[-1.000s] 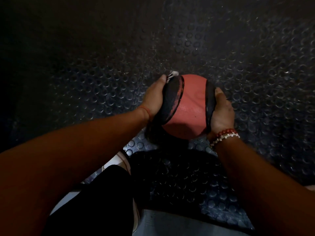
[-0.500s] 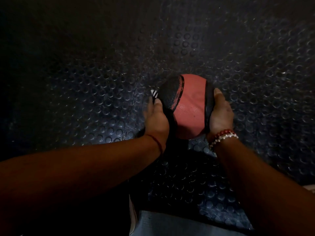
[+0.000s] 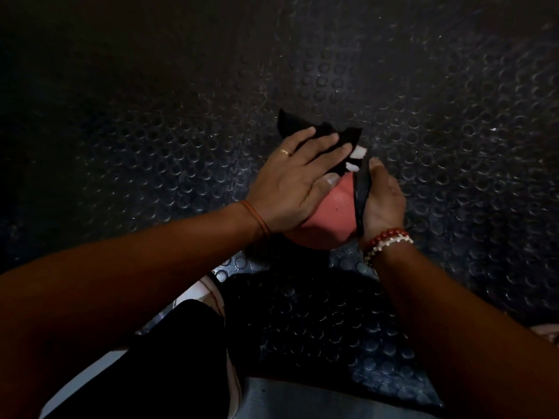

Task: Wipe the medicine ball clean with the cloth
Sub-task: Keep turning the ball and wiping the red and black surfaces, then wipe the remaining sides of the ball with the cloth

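Note:
A red and black medicine ball (image 3: 332,213) rests on the dark studded floor mat (image 3: 151,146). My left hand (image 3: 299,176) lies flat over the ball's top, pressing a black cloth (image 3: 320,134) with white marks against it; the cloth's corners stick out beyond my fingers. My right hand (image 3: 381,201) grips the ball's right side along its black band. Much of the ball's top and left is hidden under my left hand and the cloth.
My dark trouser leg (image 3: 169,358) and a white shoe edge (image 3: 211,291) sit below the ball at lower left. A grey surface (image 3: 317,400) shows at the bottom edge. Studded mat stretches all around, dim at the upper left.
My left hand has come up from the ball's lower left side onto its top, bringing the cloth over it. The right hand stays on the right side.

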The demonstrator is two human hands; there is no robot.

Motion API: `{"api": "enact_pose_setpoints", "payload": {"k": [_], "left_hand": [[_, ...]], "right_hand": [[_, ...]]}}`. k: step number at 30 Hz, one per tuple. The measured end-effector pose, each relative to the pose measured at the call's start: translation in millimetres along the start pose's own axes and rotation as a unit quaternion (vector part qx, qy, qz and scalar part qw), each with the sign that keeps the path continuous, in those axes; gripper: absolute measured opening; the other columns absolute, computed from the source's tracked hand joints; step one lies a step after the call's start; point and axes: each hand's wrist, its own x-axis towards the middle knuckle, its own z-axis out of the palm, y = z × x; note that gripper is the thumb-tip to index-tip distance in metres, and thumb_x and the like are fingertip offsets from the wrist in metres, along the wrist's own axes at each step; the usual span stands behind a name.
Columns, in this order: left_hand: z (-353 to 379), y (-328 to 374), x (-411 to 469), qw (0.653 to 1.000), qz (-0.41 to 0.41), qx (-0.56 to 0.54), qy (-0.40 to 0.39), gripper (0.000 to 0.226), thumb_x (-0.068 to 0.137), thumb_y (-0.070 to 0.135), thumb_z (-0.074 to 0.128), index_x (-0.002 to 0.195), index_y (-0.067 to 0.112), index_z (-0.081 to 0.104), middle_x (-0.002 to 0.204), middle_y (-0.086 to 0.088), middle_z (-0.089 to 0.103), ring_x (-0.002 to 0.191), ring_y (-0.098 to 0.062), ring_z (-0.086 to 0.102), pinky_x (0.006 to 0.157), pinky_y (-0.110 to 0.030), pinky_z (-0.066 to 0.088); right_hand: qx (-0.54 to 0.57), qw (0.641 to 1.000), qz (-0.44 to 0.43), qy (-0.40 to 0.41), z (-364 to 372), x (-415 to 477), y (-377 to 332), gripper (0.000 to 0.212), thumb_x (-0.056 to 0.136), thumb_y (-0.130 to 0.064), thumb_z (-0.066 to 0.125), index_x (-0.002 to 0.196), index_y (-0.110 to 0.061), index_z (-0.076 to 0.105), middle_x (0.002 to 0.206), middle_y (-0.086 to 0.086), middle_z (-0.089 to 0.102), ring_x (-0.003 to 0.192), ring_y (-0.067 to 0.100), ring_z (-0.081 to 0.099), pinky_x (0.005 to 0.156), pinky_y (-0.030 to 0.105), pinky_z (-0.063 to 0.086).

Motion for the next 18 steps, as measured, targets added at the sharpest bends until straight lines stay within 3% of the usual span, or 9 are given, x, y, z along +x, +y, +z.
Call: {"api": "enact_pose_setpoints", "payload": {"k": [3, 5, 6, 8, 11, 13, 15, 17, 18], "left_hand": [[-2.5, -0.9, 6.2, 0.998, 0.060, -0.011, -0.033, 0.042, 0.100, 0.030, 0.044, 0.133, 0.010, 0.060, 0.137, -0.011, 0.058, 0.135, -0.030, 0.042, 0.111, -0.047, 0.036], [-5.8, 0.2, 9.9, 0.992, 0.104, -0.009, -0.068, 0.043, 0.101, 0.036, 0.041, 0.134, 0.017, 0.060, 0.139, -0.004, 0.058, 0.138, -0.031, 0.042, 0.107, -0.050, 0.038], [-7.6, 1.4, 11.3, 0.988, 0.126, -0.006, -0.086, 0.044, 0.101, 0.039, 0.038, 0.134, 0.020, 0.060, 0.139, 0.000, 0.058, 0.138, -0.030, 0.042, 0.106, -0.051, 0.037], [-10.1, 2.0, 14.6, 0.981, 0.159, -0.010, -0.111, 0.048, 0.102, 0.042, 0.031, 0.137, 0.023, 0.056, 0.141, 0.002, 0.056, 0.139, -0.027, 0.042, 0.108, -0.053, 0.034], [-10.1, -3.8, 17.1, 0.980, 0.169, -0.031, -0.099, 0.051, 0.101, 0.040, 0.035, 0.144, 0.017, 0.047, 0.151, -0.006, 0.044, 0.141, -0.026, 0.038, 0.110, -0.055, 0.031], [-7.1, -6.7, 13.3, 0.994, 0.097, -0.027, -0.053, 0.063, 0.094, 0.047, 0.050, 0.146, 0.013, 0.042, 0.152, -0.012, 0.039, 0.141, -0.028, 0.037, 0.113, -0.056, 0.029], [-3.9, -6.1, 3.4, 0.997, -0.069, -0.044, -0.005, 0.083, 0.083, 0.059, 0.058, 0.148, 0.012, 0.037, 0.151, -0.012, 0.037, 0.139, -0.028, 0.036, 0.113, -0.052, 0.030], [0.7, -1.9, -9.0, 0.970, -0.213, -0.119, 0.013, 0.084, 0.084, 0.062, 0.051, 0.149, 0.012, 0.036, 0.148, -0.010, 0.038, 0.137, -0.025, 0.036, 0.114, -0.046, 0.032], [4.1, -0.1, -14.0, 0.956, -0.244, -0.162, 0.018, 0.077, 0.088, 0.059, 0.045, 0.148, 0.012, 0.037, 0.146, -0.008, 0.039, 0.137, -0.023, 0.036, 0.114, -0.045, 0.033]], "right_hand": [[0.033, 0.999, 0.020, -0.013, -0.3, 1.1, -2.3, 0.044, 0.074, -0.052, 0.056, 0.096, -0.018, 0.073, 0.099, -0.004, 0.072, 0.093, 0.012, 0.067, 0.090, 0.033, 0.052], [0.085, 0.996, 0.037, -0.012, -0.6, 3.5, -3.8, 0.039, 0.086, -0.041, 0.050, 0.104, -0.013, 0.070, 0.099, -0.002, 0.068, 0.081, 0.008, 0.064, 0.076, 0.027, 0.052], [0.119, 0.991, 0.057, -0.014, -3.0, 5.4, -2.3, 0.032, 0.092, -0.033, 0.048, 0.100, -0.010, 0.069, 0.094, 0.001, 0.069, 0.077, 0.010, 0.064, 0.069, 0.025, 0.052], [0.207, 0.971, 0.119, -0.026, -7.2, 7.8, 0.5, 0.028, 0.096, -0.027, 0.046, 0.091, -0.012, 0.069, 0.086, 0.005, 0.071, 0.081, 0.018, 0.066, 0.070, 0.029, 0.053], [0.216, 0.964, 0.153, -0.018, -9.1, 5.1, -0.3, 0.029, 0.096, -0.026, 0.045, 0.092, -0.013, 0.069, 0.078, 0.005, 0.072, 0.077, 0.021, 0.068, 0.070, 0.030, 0.054], [0.205, 0.966, 0.157, -0.014, -7.1, 5.0, -3.3, 0.028, 0.094, -0.023, 0.046, 0.095, -0.011, 0.071, 0.076, 0.004, 0.073, 0.074, 0.022, 0.069, 0.068, 0.030, 0.055], [0.175, 0.974, 0.146, 0.002, -5.5, 5.7, -6.2, 0.025, 0.091, -0.020, 0.049, 0.089, -0.009, 0.072, 0.076, 0.004, 0.071, 0.078, 0.024, 0.068, 0.072, 0.035, 0.055], [0.163, 0.975, 0.146, 0.027, -4.9, 4.6, -7.8, 0.025, 0.090, -0.017, 0.048, 0.078, -0.010, 0.069, 0.067, 0.001, 0.068, 0.072, 0.022, 0.065, 0.070, 0.035, 0.053], [0.164, 0.974, 0.154, 0.030, -5.8, 4.1, -8.0, 0.026, 0.091, -0.016, 0.046, 0.077, -0.011, 0.068, 0.061, -0.001, 0.067, 0.067, 0.020, 0.063, 0.066, 0.033, 0.052]]}}
